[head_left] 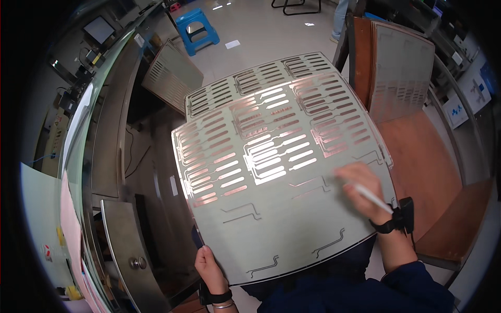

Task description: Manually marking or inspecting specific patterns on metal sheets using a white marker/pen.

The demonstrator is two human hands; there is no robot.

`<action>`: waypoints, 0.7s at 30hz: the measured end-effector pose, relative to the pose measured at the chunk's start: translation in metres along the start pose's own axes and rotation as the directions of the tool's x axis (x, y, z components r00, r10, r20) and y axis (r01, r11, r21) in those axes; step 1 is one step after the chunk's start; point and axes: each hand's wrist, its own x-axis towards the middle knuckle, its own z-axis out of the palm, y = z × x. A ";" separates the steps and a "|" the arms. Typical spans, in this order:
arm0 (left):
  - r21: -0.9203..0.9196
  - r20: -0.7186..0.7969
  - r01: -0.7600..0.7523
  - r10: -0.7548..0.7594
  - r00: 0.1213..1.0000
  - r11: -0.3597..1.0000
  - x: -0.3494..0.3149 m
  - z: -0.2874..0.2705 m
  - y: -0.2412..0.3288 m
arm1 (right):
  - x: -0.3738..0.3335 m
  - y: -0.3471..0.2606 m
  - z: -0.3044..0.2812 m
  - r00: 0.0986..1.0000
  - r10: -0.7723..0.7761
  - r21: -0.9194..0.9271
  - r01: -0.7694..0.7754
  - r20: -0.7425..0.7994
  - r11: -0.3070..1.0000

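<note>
A large pale green circuit board panel (271, 214) with shiny copper tracks lies tilted in front of me. A second patterned panel (261, 73) shows beyond its far edge. My left hand (210, 266) grips the near left corner, thumb on top and fingers hidden beneath. Over the right part of the panel, my right hand (360, 190) is closed around a slim white pen (373, 198). Motion blurs those fingers, and the pen's tip cannot be made out. I cannot tell whether this hand touches the surface.
On the right, more panels (402, 68) lean upright against a brown board above a reddish-brown shelf (422, 161). A metal cabinet door (122, 245) stands ajar at left, near another leaning panel (172, 73). Beyond are a blue stool (197, 31) and a person's leg (339, 21).
</note>
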 end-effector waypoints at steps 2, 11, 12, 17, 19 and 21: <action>-0.007 -0.001 0.011 -0.011 1.000 1.000 0.000 0.000 0.000 | 0.007 -0.012 0.016 0.992 -0.050 0.077 0.042 0.115 0.996; -0.033 -0.010 0.012 -0.012 1.000 0.999 -0.002 0.002 0.002 | 0.002 -0.005 0.038 0.974 -0.121 0.127 0.098 0.192 0.987; -0.016 -0.036 0.020 -0.020 0.999 1.000 -0.002 0.003 0.004 | 0.002 -0.005 0.039 0.974 -0.118 0.128 0.094 0.193 0.987; -0.006 -0.055 0.031 -0.032 0.998 0.999 -0.002 0.008 0.009 | 0.002 -0.005 0.041 0.979 -0.108 0.126 0.087 0.173 0.988; -0.009 -0.053 0.023 -0.024 0.998 1.000 -0.002 0.005 0.006 | 0.002 -0.006 0.041 0.981 -0.110 0.117 0.092 0.162 0.989; -0.014 -0.054 0.027 -0.028 0.998 1.000 -0.002 0.007 0.006 | 0.002 -0.006 0.042 0.982 -0.113 0.108 0.098 0.151 0.989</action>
